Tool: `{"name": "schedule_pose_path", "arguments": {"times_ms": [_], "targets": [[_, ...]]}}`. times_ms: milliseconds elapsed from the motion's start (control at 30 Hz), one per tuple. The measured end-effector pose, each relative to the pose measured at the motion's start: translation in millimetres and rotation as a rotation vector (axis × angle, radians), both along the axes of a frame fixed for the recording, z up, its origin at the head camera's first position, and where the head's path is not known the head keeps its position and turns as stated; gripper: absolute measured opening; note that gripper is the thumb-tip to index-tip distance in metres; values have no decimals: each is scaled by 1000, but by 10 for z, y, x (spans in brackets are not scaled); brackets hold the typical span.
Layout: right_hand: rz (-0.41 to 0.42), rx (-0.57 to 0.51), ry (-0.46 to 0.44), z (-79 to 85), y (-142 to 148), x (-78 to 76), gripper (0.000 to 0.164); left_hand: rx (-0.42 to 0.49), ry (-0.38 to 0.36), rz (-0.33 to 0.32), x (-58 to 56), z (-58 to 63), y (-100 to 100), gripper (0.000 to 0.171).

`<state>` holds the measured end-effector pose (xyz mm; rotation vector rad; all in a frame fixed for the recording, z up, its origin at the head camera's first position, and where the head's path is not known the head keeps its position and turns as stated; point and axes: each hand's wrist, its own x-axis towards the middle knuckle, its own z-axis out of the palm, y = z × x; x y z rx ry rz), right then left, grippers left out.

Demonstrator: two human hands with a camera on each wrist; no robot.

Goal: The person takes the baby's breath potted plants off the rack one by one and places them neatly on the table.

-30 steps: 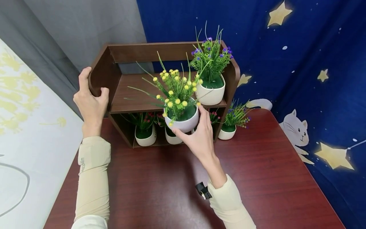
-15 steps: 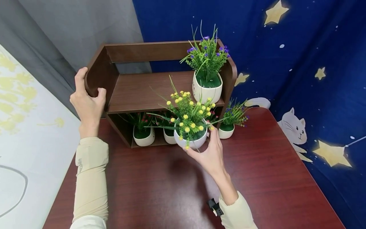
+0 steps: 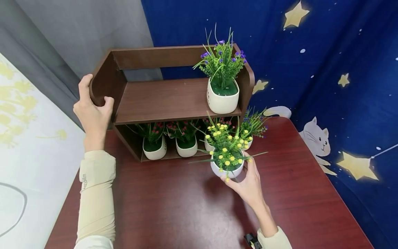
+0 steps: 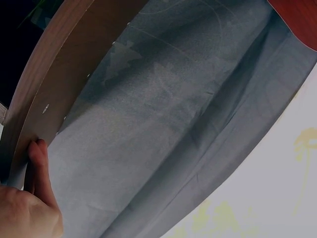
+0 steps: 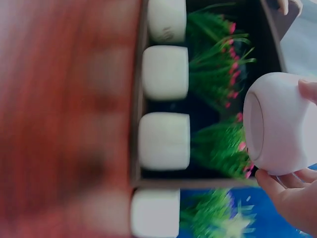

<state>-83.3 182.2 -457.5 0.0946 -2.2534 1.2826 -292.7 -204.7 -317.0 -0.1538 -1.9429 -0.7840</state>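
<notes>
My right hand grips a white round pot with a yellow-flowered artificial plant, thumb at the near side and fingers at the right. It hangs above the table in front of the shelf's right part. In the right wrist view the white pot shows its underside, the hand around it. At the far left my left hand grips the front edge of the brown shelf's side panel, thumb inside and fingers outside. The left wrist view has that hand against the outer face of the panel.
A purple-flowered potted plant stands at the upper shelf's right end. Below it, several red-flowered pots line the lower level. Another purple-flowered plant stands on the red-brown table right of the shelf. Curtains hang behind.
My right hand has carried the yellow-flowered plant from in front of the upper shelf down, right and toward me. The left hand keeps its grip on the side panel.
</notes>
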Motion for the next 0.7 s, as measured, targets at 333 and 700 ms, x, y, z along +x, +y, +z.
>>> {"name": "schedule_pose_path", "arguments": {"times_ms": [333, 700], "targets": [[-89, -107, -37, -359, 340, 147, 90, 26, -61, 7, -16, -12, -10, 51], [-311, -71, -124, -505, 767, 195, 85, 20, -42, 5, 52, 58, 61, 49]]}}
